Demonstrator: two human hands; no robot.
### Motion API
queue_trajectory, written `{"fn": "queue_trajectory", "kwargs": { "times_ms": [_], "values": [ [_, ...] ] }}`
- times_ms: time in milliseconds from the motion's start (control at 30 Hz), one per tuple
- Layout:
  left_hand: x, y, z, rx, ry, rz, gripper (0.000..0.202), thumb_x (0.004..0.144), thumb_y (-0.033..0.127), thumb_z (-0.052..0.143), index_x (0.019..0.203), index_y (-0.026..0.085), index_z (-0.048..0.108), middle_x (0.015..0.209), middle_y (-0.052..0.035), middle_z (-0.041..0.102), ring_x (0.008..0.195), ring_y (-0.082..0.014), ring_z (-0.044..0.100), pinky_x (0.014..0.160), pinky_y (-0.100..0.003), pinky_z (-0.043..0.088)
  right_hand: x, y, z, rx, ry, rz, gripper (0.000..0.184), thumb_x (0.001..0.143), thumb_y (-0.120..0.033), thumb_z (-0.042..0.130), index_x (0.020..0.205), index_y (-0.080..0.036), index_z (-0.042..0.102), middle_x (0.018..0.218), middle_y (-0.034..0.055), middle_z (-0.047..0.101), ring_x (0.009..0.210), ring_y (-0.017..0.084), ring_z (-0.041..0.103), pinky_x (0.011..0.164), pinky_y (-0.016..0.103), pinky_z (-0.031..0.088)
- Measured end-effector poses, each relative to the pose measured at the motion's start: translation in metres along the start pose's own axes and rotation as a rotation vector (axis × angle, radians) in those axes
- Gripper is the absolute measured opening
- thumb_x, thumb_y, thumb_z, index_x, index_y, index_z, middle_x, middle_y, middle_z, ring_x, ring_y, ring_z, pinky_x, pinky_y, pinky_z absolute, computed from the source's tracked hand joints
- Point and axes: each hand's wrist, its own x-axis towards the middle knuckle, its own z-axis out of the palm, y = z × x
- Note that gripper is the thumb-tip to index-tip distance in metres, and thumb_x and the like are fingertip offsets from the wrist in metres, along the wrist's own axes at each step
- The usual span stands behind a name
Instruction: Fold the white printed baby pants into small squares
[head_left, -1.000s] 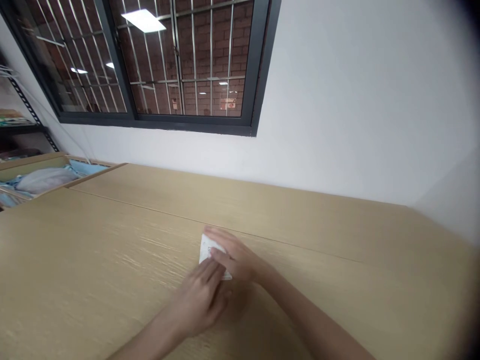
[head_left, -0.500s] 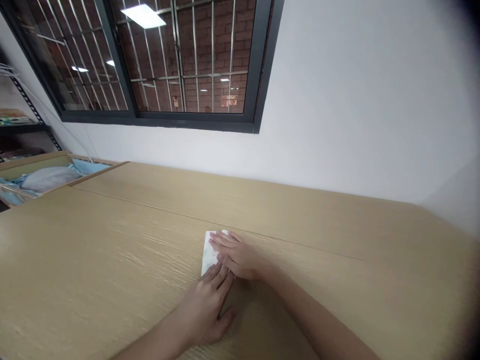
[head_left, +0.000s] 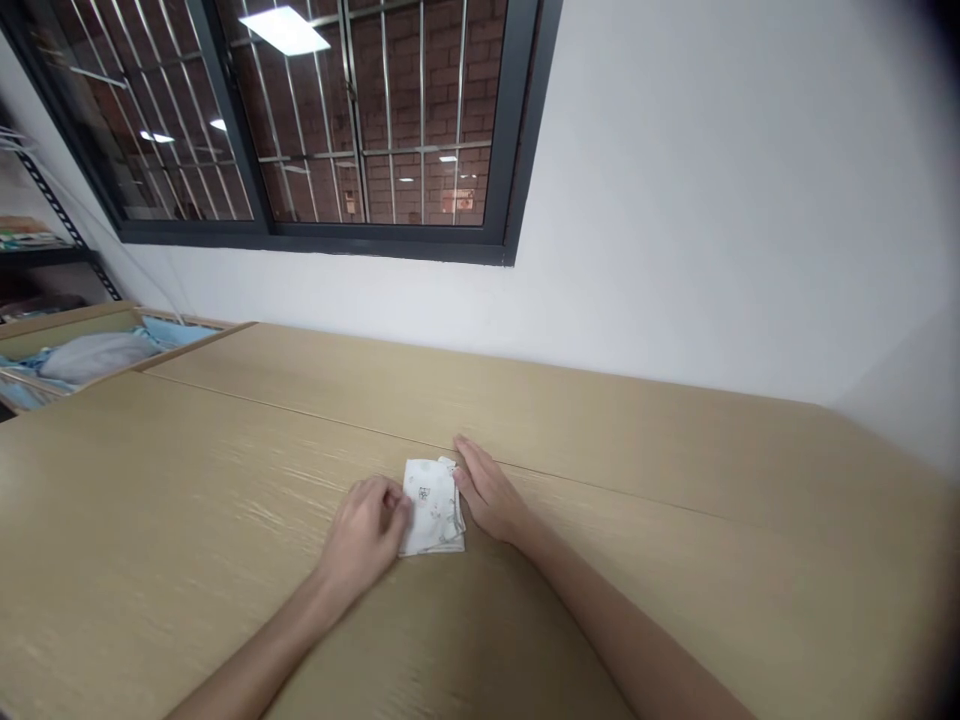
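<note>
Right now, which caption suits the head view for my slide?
Left hand and right hand touch opposite edges of a small folded white cloth on a wooden table below a barred window.

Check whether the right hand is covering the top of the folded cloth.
No, the right hand lies flat on the table beside the folded cloth, at its right edge.

Soft, even indoor light over our table [head_left: 675, 560], dim at the picture's right rim.
We see ceiling panels glaring in the window [head_left: 375, 120], and the wall [head_left: 712, 200] bright and flat. Our left hand [head_left: 365, 530] and right hand [head_left: 487, 492] cast faint shadows. The folded cloth [head_left: 433, 507] looks sharp, its print too small to read. Straight lines bow outward; the right corners blacken.
</note>
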Motion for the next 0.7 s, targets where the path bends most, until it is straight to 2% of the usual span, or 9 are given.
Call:
{"fn": "queue_trajectory", "kwargs": {
  "times_ms": [100, 200, 400, 533, 700],
  "values": [
    [0.007, -0.008, -0.001, 0.089, -0.038, -0.116, 0.031, 0.098, 0.041, 0.043, 0.076, 0.022, 0.053, 0.076, -0.0039, 0.064, 0.077, -0.0226, 0.06, 0.074, -0.036, 0.042, 0.0, -0.004, -0.001, -0.041, 0.029, -0.033, 0.058, 0.106, -0.047, 0.034, 0.156, -0.018, 0.032, 0.154, 0.0164, 0.044, 0.143, 0.029, 0.04, 0.118, 0.053, 0.032],
    [0.008, -0.009, 0.006, 0.107, -0.09, -0.108, 0.034, 0.098, 0.041, 0.043, 0.071, 0.022, 0.051, 0.073, -0.0041, 0.063, 0.074, -0.0221, 0.058, 0.072, -0.035, 0.038, -0.001, -0.01, -0.003, -0.084, 0.03, -0.098, 0.057, 0.102, -0.043, 0.045, 0.151, -0.015, 0.038, 0.146, 0.0183, 0.05, 0.135, 0.031, 0.045, 0.113, 0.052, 0.038],
    [0.003, -0.011, 0.021, 0.025, -0.14, -0.069, 0.032, 0.099, 0.043, 0.042, 0.077, 0.022, 0.051, 0.075, -0.0027, 0.064, 0.071, -0.0198, 0.057, 0.068, -0.032, 0.038, -0.001, -0.015, -0.005, -0.108, 0.039, -0.131, 0.037, 0.097, -0.033, 0.054, 0.13, -0.017, 0.055, 0.12, 0.0142, 0.059, 0.114, 0.029, 0.054, 0.1, 0.047, 0.045],
    [0.002, -0.01, 0.022, -0.022, -0.137, -0.087, 0.033, 0.1, 0.047, 0.04, 0.082, 0.022, 0.051, 0.076, -0.001, 0.064, 0.068, -0.0178, 0.057, 0.064, -0.03, 0.039, 0.0, -0.015, -0.007, -0.102, 0.05, -0.145, 0.026, 0.095, -0.028, 0.056, 0.118, -0.018, 0.058, 0.113, 0.0117, 0.06, 0.109, 0.028, 0.053, 0.097, 0.045, 0.044],
    [0.006, -0.006, 0.017, -0.012, -0.139, -0.042, 0.031, 0.1, 0.047, 0.041, 0.083, 0.022, 0.051, 0.077, -0.0021, 0.064, 0.069, -0.0182, 0.058, 0.066, -0.03, 0.039, 0.003, -0.014, -0.006, -0.112, 0.055, -0.168, 0.014, 0.096, -0.027, 0.053, 0.107, -0.019, 0.058, 0.107, 0.0104, 0.061, 0.104, 0.027, 0.054, 0.094, 0.044, 0.044]
  ]
}}
